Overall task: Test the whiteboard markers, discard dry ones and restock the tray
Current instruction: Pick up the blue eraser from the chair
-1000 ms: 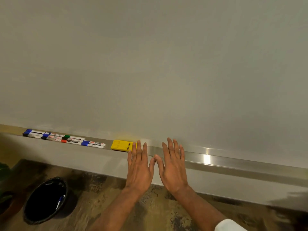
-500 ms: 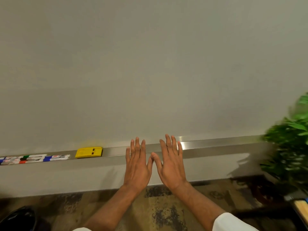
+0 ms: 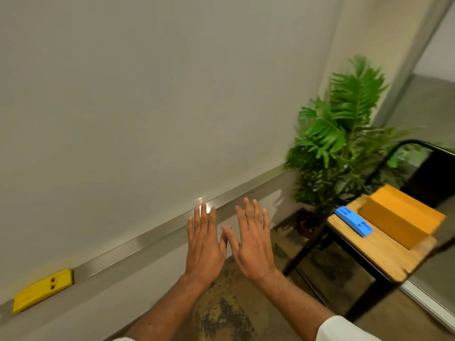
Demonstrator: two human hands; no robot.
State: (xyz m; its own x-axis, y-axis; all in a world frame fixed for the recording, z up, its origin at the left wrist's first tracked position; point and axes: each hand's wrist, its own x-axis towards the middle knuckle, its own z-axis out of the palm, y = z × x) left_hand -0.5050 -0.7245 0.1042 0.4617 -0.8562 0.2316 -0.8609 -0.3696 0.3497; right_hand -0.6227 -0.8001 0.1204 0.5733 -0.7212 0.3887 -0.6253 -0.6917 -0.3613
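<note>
Under the whiteboard, the long silver tray gleams.

Plain pale grey-white whiteboard. Shiny silver tray with one white glare spot. Bright yellow eraser with two dark slots. Bright blue eraser with darker blue slots. Mustard-orange box, plain. Light wood-grain seat on black frame. Green plant, feathery leaf pattern. Tan floor, mottled with dark blotches. White sleeve.
</note>
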